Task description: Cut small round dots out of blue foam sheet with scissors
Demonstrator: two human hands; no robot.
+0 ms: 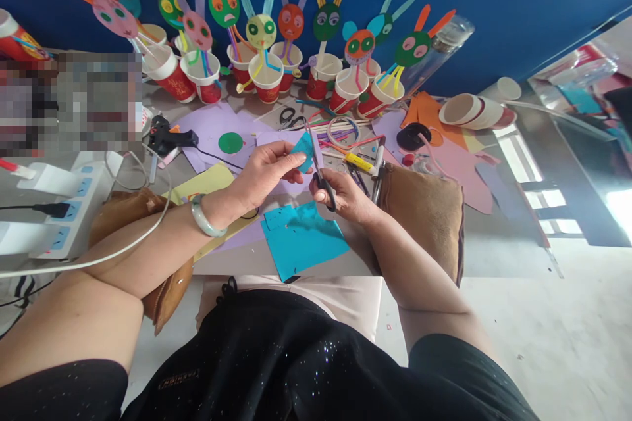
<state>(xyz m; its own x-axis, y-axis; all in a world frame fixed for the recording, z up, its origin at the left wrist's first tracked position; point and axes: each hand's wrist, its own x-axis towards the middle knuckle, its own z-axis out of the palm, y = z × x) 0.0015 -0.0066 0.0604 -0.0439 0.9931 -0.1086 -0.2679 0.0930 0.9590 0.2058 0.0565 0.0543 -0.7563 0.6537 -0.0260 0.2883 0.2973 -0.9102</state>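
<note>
Between the thumb and fingers of my left hand [269, 168] is a small piece of blue paper [303, 150], held above the table. My right hand [345, 196] grips the black handles of a pair of scissors [326, 191], whose blades point up and away beside the blue piece's right edge. Whether the blades touch the paper I cannot tell. Below my hands lies a larger blue sheet [306, 243] with a cut edge and small scraps on it. A green paper circle [230, 143] rests on purple paper [212, 125] beyond my left hand.
Red paper cups with rabbit-faced figures [266, 79] line the back. A glue gun [170, 138] and a power strip [81, 200] with trailing cables sit left. Brown cushions [422, 217] lie under both arms. Markers [360, 162], black tape [412, 137] and stacked cups [461, 110] are to the right.
</note>
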